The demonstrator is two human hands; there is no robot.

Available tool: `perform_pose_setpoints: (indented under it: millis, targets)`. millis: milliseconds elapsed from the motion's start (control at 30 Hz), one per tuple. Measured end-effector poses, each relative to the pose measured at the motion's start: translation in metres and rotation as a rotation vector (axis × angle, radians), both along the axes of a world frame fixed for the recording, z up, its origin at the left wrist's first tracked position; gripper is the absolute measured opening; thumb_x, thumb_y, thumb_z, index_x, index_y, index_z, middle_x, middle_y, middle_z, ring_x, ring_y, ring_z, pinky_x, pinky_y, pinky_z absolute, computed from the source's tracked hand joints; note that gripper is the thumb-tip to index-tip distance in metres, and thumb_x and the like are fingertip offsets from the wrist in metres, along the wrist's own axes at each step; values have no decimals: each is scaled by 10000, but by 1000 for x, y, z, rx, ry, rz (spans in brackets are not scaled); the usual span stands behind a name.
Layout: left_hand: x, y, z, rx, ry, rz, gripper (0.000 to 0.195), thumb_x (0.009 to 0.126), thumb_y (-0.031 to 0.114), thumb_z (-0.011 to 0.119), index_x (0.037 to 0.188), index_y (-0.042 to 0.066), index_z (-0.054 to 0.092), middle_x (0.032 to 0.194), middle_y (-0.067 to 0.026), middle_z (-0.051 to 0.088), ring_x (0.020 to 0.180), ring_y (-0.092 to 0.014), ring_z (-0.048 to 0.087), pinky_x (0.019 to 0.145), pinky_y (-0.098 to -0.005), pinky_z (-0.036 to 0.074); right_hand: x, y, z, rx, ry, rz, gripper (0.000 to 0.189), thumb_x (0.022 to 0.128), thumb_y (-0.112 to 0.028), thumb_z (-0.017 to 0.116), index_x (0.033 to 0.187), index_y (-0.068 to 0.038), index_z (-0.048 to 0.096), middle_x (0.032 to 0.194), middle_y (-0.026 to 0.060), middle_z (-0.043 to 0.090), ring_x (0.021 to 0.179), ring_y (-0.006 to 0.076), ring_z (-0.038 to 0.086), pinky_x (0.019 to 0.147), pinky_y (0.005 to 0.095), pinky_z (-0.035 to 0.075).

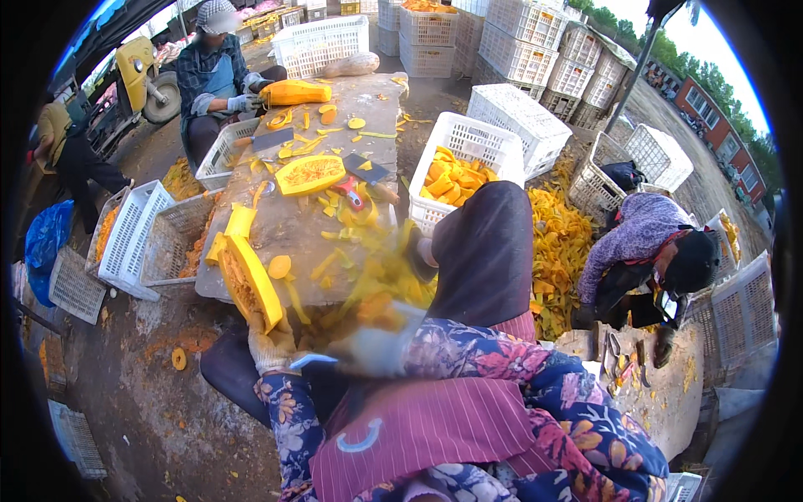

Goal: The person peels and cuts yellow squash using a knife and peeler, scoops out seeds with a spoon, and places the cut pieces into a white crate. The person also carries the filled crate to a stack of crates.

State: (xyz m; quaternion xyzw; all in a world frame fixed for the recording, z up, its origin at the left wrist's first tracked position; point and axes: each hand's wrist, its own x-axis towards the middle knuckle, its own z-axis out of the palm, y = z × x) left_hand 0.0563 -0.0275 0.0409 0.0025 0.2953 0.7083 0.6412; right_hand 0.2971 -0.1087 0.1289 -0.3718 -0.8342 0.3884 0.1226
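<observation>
My left hand [273, 345], in a pale work glove, grips the lower end of a halved, peeled squash [252, 282]. The squash stands tilted at the near left corner of the worktable, its seedy hollow facing left. To its right my right hand [370, 351], gloved, is strongly blurred; whether it holds anything cannot be made out. Blurred peel and flesh lie just beyond it. Another squash half [310, 175] rests cut side up on the table. Near it are a red-handled peeler [352, 194] and a cleaver [370, 177] with a wooden handle. Peel strips and cut pieces surround them.
The worktable [376, 94] extends away from me. A white crate of squash pieces [467, 135] stands beside my raised knee. Crates [179, 235] line the left side. A co-worker [216, 81] holds a squash at the far left; another [646, 251] bends over a board at right, by heaped peelings [555, 251].
</observation>
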Motion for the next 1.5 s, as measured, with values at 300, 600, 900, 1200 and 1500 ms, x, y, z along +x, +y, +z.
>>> perform_pose_setpoints:
  millis: [300,600,900,1200,1500]
  targets:
    - [-17,-6,-18,61,128,-66,327,1000,213,652,1242,-4,614,1042,-90,725,848,-202,708,673,-273,602,-7,5,13,-171,-108,-13,359,950,-271,593,1245,-67,616,1140,238,687,1111,419,641,959,488,493]
    - [0,0,-2,-56,165,-10,302,991,230,663,1176,-5,622,928,-80,686,764,-179,659,585,-233,524,-9,9,-4,-125,-54,-30,338,932,-282,585,1194,-73,629,1057,228,694,1035,409,659,898,496,516]
    - [-9,-10,-3,76,203,-137,350,978,253,678,1224,13,614,958,-84,712,798,-194,697,598,-243,556,-13,9,-13,-143,-34,-21,351,952,-306,566,1213,-80,632,1075,226,693,1048,416,653,917,486,511]
    - [-16,-13,-4,32,161,-89,341,979,194,660,1268,21,602,1016,-98,727,844,-223,718,662,-290,612,-12,11,-9,-131,-20,20,341,973,-302,558,1212,-69,626,1074,231,689,1022,426,658,888,492,521]
    - [2,-22,4,-71,361,67,325,962,108,650,1283,78,610,1123,-108,712,962,-270,714,760,-413,612,-6,6,-9,-99,175,-181,321,987,-274,576,1229,-65,609,995,246,691,971,430,662,852,485,521]
